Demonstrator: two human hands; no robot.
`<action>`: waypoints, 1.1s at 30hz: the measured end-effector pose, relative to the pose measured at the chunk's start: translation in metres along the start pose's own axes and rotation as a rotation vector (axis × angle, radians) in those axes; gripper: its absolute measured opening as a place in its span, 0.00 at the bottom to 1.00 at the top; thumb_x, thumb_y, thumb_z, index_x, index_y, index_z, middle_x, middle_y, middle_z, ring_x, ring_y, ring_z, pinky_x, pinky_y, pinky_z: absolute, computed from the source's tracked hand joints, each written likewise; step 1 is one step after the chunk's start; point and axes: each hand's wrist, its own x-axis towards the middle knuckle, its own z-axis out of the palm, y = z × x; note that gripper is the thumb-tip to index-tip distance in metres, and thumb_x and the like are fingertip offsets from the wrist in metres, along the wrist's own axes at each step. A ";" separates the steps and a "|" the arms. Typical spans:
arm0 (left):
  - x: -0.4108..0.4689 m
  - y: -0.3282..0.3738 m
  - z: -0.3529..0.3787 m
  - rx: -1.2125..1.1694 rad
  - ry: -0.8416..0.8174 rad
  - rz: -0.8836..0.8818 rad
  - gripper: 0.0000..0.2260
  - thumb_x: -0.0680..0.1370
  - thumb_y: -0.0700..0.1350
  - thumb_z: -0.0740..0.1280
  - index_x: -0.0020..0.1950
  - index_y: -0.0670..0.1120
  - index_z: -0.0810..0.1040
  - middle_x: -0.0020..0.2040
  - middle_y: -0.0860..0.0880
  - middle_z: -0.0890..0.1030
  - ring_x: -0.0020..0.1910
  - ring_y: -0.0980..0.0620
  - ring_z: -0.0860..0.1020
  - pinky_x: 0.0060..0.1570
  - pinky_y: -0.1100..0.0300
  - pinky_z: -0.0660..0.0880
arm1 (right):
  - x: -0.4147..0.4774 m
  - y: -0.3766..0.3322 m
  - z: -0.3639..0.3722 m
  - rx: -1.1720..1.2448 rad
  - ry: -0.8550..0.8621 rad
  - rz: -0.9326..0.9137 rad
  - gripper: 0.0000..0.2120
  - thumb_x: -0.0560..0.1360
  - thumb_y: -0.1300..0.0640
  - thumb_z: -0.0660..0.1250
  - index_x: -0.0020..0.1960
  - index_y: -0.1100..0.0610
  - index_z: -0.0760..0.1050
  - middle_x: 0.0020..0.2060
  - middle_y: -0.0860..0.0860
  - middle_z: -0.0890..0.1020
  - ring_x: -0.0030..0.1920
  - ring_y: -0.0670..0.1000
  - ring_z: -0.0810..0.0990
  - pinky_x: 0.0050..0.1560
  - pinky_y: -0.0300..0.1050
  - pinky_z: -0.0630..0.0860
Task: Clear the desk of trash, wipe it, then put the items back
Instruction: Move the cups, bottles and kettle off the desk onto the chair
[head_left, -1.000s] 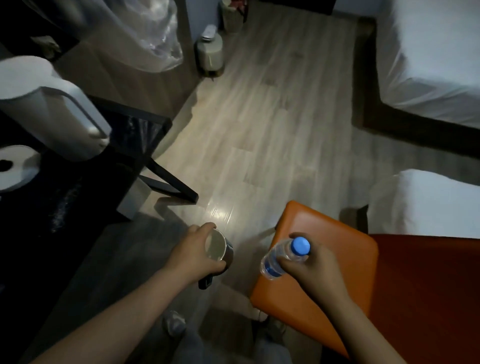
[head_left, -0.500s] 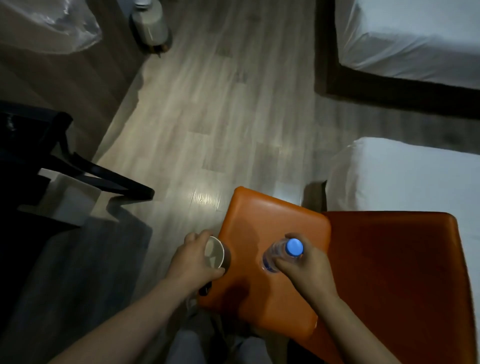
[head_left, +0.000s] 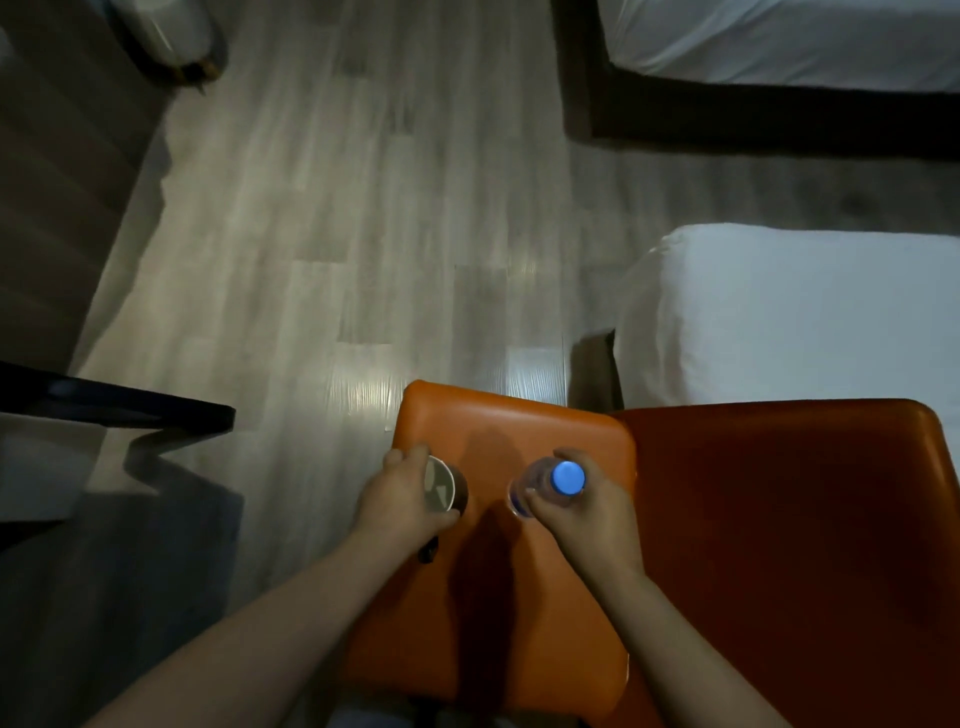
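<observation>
One cup (head_left: 440, 489) in left hand (head_left: 399, 503), bottle (head_left: 567, 478) in right hand (head_left: 589, 522)

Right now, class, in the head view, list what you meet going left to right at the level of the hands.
Black desk leg → left hand → cup → blue-capped water bottle. The right hand wraps the bottle, so it is left out.

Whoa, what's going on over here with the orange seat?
A person is holding two things over an orange seat. The left hand grips a dark mug at its rim. The right hand grips a water bottle just under its blue cap. Both are upright. It is not clear whether they are resting on the seat yet.
</observation>
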 end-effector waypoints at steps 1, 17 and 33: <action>0.009 0.001 0.005 0.000 0.001 0.007 0.33 0.65 0.56 0.77 0.63 0.50 0.66 0.59 0.47 0.70 0.52 0.47 0.76 0.46 0.56 0.77 | 0.008 0.003 0.003 0.004 0.003 0.006 0.26 0.66 0.44 0.73 0.62 0.48 0.74 0.46 0.43 0.81 0.47 0.44 0.81 0.48 0.46 0.82; 0.117 0.010 0.045 0.154 0.015 0.114 0.37 0.69 0.52 0.75 0.73 0.49 0.61 0.68 0.45 0.66 0.62 0.43 0.71 0.54 0.55 0.72 | 0.085 0.033 0.035 0.035 0.070 -0.020 0.25 0.67 0.44 0.73 0.61 0.51 0.75 0.47 0.45 0.82 0.48 0.44 0.81 0.50 0.45 0.81; 0.093 0.017 0.043 0.190 -0.030 0.066 0.46 0.71 0.54 0.73 0.78 0.43 0.46 0.75 0.42 0.58 0.72 0.42 0.61 0.68 0.54 0.64 | 0.063 0.027 0.023 -0.023 0.080 0.012 0.36 0.67 0.45 0.75 0.72 0.51 0.66 0.64 0.49 0.76 0.63 0.49 0.75 0.61 0.49 0.75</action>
